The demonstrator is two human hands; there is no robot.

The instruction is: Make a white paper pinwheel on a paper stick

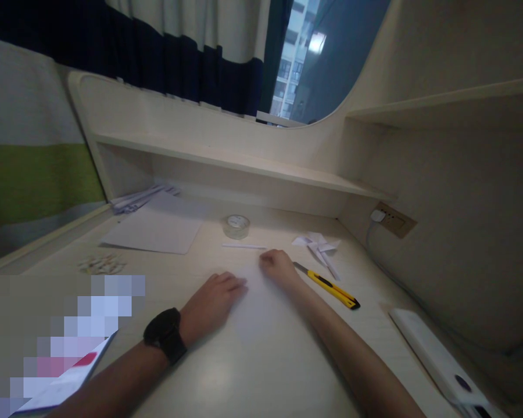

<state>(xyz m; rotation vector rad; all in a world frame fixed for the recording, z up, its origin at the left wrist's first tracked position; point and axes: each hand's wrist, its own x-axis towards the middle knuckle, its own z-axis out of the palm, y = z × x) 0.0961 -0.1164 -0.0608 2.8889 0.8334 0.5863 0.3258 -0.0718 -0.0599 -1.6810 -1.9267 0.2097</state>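
A small white sheet of paper (pixel 253 316) lies on the desk between my hands, blending into the pale surface. My left hand (pixel 218 302), with a black watch on its wrist, rests at the left edge of this sheet, fingers stretched out flat. At the upper right edge, the fingers of my right hand (pixel 279 267) are curled closed on the paper, their tips partly hidden. Just beyond is a thin white paper stick (pixel 244 246). To the right lie a yellow utility knife (pixel 331 287) with its blade showing and a white paper pinwheel (pixel 318 247).
Clear tape (pixel 236 227) stands behind the stick. At back left are a large white sheet (pixel 157 226) and a stack of papers (pixel 146 197). Small pale pieces (pixel 101 265) lie below them. A partly blurred tablet-like object (pixel 65 383) and a white device (pixel 436 360) flank the front.
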